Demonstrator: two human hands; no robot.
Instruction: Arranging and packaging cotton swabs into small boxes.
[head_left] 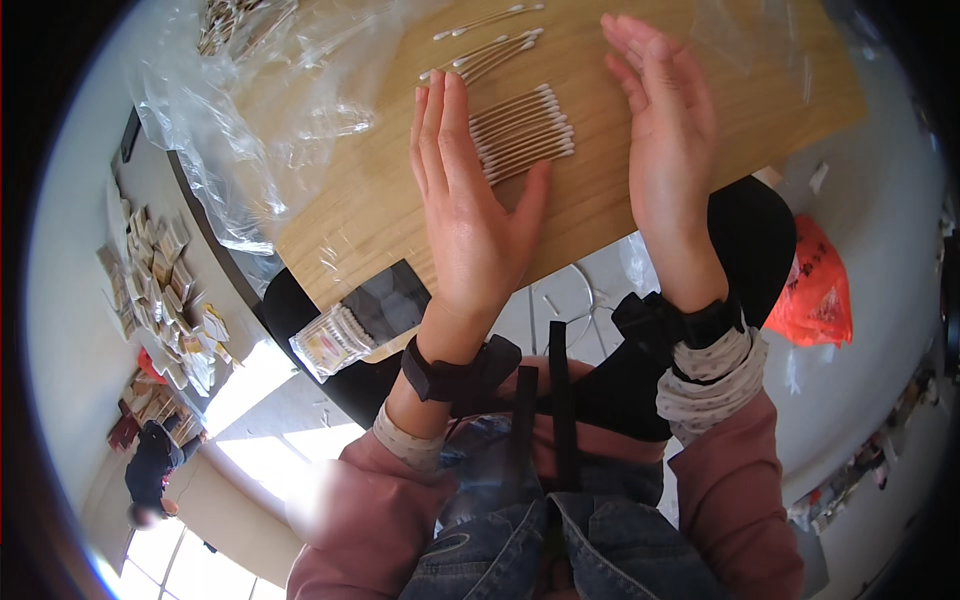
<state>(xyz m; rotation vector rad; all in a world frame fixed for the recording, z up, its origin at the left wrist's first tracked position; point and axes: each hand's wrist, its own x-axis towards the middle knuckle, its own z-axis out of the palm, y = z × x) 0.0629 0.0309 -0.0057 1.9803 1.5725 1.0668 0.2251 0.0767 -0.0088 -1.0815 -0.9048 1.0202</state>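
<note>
A row of cotton swabs lies side by side on the wooden table, white tips lined up toward the right. My left hand is flat at the row's left ends, fingers stretched out and thumb apart, covering part of those ends. To the right of the row, my right hand is held apart from it with fingers extended and nothing in it. Just beyond the row lies a looser group of cotton swabs, fanned at an angle. A few more swabs lie farther off.
Crumpled clear plastic bags spread over the table's left side, near a heap of swabs. A packed bag of swabs and a dark flat sheet sit at the near-left edge. A red plastic bag is on the right.
</note>
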